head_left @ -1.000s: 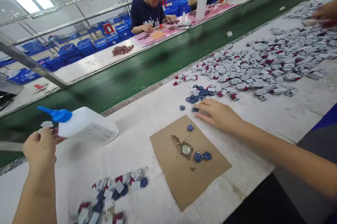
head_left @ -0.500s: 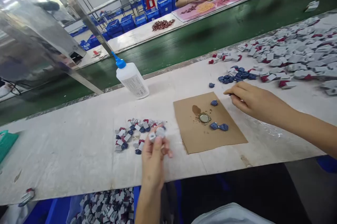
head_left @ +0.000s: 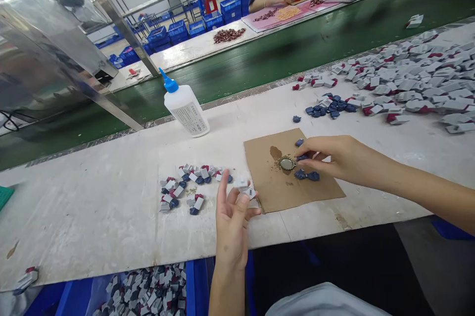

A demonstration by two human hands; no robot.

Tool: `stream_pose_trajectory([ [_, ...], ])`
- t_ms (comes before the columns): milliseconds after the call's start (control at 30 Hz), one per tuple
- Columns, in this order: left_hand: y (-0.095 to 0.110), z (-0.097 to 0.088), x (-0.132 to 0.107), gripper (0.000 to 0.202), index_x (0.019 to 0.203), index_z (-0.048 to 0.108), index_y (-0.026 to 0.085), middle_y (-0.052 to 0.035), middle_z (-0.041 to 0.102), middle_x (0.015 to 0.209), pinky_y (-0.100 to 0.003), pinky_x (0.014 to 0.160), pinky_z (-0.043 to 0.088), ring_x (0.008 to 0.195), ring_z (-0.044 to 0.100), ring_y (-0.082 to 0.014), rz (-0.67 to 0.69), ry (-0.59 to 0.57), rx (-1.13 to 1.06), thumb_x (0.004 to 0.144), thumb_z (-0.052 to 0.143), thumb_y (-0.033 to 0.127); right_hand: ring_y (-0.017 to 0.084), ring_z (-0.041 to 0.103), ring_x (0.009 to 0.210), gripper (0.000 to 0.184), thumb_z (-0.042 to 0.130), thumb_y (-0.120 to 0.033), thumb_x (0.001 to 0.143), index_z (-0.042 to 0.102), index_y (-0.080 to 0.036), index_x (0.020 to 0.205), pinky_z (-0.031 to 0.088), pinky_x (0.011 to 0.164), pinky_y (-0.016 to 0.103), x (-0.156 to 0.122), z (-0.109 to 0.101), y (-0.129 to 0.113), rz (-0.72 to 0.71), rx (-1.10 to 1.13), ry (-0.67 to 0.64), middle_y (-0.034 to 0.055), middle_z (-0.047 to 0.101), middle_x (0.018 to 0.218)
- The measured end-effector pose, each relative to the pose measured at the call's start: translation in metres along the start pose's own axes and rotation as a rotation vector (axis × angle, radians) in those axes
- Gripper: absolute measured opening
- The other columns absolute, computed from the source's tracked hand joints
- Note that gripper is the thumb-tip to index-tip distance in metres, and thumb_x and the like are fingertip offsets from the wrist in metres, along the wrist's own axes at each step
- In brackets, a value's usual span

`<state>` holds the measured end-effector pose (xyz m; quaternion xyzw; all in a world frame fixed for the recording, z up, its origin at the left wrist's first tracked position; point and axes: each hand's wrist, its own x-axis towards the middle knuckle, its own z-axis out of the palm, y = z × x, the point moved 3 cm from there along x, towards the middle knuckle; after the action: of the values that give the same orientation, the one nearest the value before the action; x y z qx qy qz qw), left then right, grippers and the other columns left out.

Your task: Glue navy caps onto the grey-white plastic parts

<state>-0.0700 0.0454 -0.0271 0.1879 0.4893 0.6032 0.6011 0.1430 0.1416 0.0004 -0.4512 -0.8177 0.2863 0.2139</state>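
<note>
My left hand (head_left: 233, 217) is raised over the table's front edge, pinching a small grey piece (head_left: 245, 188) between thumb and fingers, index finger pointing up. My right hand (head_left: 334, 156) reaches onto a brown cardboard sheet (head_left: 276, 192), fingertips pinched on a small blue piece right beside a round gold-rimmed cap (head_left: 287, 163) of glue. Two more blue pieces (head_left: 306, 175) lie on the cardboard just below that hand. A small heap of grey, blue and red pieces (head_left: 187, 187) lies left of the cardboard.
A white glue bottle (head_left: 184, 106) with a blue nozzle stands behind the heap. A large spread of grey pieces (head_left: 415, 78) covers the table's right. A green conveyor belt (head_left: 260, 63) runs behind. A blue bin (head_left: 148, 293) of pieces sits below the table edge. Another person works across the belt.
My right hand moved left from beside the cardboard onto it, next to the cap. My left hand shifted slightly right, still pinching a grey piece.
</note>
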Motion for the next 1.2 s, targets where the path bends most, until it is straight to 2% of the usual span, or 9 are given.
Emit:
stream_pose_trajectory([
  [67, -0.003, -0.001, 0.001, 0.052, 0.113, 0.058, 0.029, 0.0012, 0.064, 0.084, -0.017, 0.06, 0.051, 0.082, 0.065, -0.0135, -0.022, 0.041, -0.027, 0.064, 0.076, 0.022, 0.019, 0.063, 0.067, 0.023, 0.046, -0.035, 0.084, 0.064, -0.023, 0.09, 0.05, 0.057, 0.032, 0.004, 0.005, -0.002, -0.086, -0.032, -0.014, 0.0059, 0.066, 0.086],
  [167, -0.005, -0.003, 0.002, 0.034, 0.085, 0.064, 0.017, -0.0008, 0.067, 0.079, -0.015, 0.055, 0.049, 0.076, 0.067, -0.0143, -0.046, 0.119, -0.051, 0.056, 0.08, 0.022, 0.02, 0.062, 0.075, 0.03, 0.038, -0.027, 0.086, 0.064, -0.02, 0.1, 0.049, 0.061, 0.032, 0.009, 0.012, -0.004, -0.159, -0.122, -0.013, 0.0082, 0.065, 0.093],
  [333, -0.011, -0.002, 0.001, 0.033, 0.073, 0.06, 0.016, 0.0007, 0.067, 0.067, -0.014, 0.04, 0.039, 0.064, 0.065, -0.0132, 0.031, 0.2, -0.041, 0.049, 0.082, 0.019, 0.018, 0.058, 0.065, 0.029, 0.035, -0.022, 0.087, 0.062, -0.017, 0.096, 0.044, 0.055, 0.03, 0.011, 0.024, -0.006, -0.153, -0.305, -0.027, 0.0078, 0.063, 0.083],
  [467, -0.02, 0.009, -0.004, 0.024, 0.07, 0.062, 0.016, -0.001, 0.068, 0.067, -0.015, 0.044, 0.041, 0.058, 0.061, -0.0098, 0.051, 0.17, -0.012, 0.053, 0.079, 0.019, 0.018, 0.058, 0.067, 0.026, 0.035, -0.02, 0.087, 0.06, -0.017, 0.089, 0.043, 0.054, 0.029, 0.012, 0.029, -0.005, -0.148, -0.355, -0.04, 0.0079, 0.062, 0.082],
  [533, -0.022, 0.013, -0.006, 0.023, 0.07, 0.063, 0.015, -0.0025, 0.07, 0.071, -0.017, 0.051, 0.046, 0.063, 0.063, -0.011, 0.046, 0.169, -0.005, 0.053, 0.078, 0.019, 0.018, 0.057, 0.065, 0.024, 0.037, -0.023, 0.087, 0.061, -0.018, 0.089, 0.043, 0.054, 0.029, 0.011, 0.026, -0.008, -0.14, -0.3, 0.004, 0.0066, 0.062, 0.078],
  [633, -0.021, 0.018, -0.008, 0.022, 0.069, 0.065, 0.015, -0.0036, 0.071, 0.072, -0.02, 0.061, 0.049, 0.069, 0.066, -0.0137, 0.034, 0.159, 0.011, 0.052, 0.079, 0.018, 0.016, 0.059, 0.065, 0.02, 0.048, -0.032, 0.084, 0.063, -0.02, 0.089, 0.047, 0.057, 0.029, 0.006, 0.017, -0.02, -0.033, -0.033, 0.086, 0.0047, 0.064, 0.077],
  [800, -0.017, 0.027, -0.012, 0.023, 0.065, 0.066, 0.016, -0.0018, 0.071, 0.067, -0.018, 0.06, 0.05, 0.066, 0.066, -0.0127, 0.042, 0.099, -0.014, 0.048, 0.081, 0.018, 0.017, 0.063, 0.072, 0.022, 0.06, -0.039, 0.077, 0.066, -0.02, 0.086, 0.052, 0.063, 0.029, -0.009, 0.007, -0.052, 0.163, 0.396, 0.053, 0.0047, 0.067, 0.082],
  [1000, -0.013, 0.032, -0.018, 0.023, 0.063, 0.067, 0.018, 0.0003, 0.07, 0.062, -0.015, 0.056, 0.048, 0.06, 0.064, -0.0095, 0.052, 0.056, -0.044, 0.047, 0.083, 0.022, 0.016, 0.064, 0.067, 0.02, 0.064, -0.038, 0.075, 0.065, -0.02, 0.084, 0.053, 0.061, 0.027, -0.018, 0.008, -0.067, 0.196, 0.57, -0.009, 0.003, 0.067, 0.075],
  [1200, -0.009, 0.034, -0.021, 0.025, 0.062, 0.068, 0.019, 0.0017, 0.069, 0.06, -0.014, 0.056, 0.047, 0.056, 0.061, -0.0075, 0.055, 0.059, -0.043, 0.044, 0.085, 0.024, 0.017, 0.065, 0.072, 0.018, 0.063, -0.035, 0.076, 0.065, -0.019, 0.084, 0.054, 0.063, 0.025, -0.019, 0.01, -0.072, 0.144, 0.543, -0.009, 0.0044, 0.068, 0.082],
])
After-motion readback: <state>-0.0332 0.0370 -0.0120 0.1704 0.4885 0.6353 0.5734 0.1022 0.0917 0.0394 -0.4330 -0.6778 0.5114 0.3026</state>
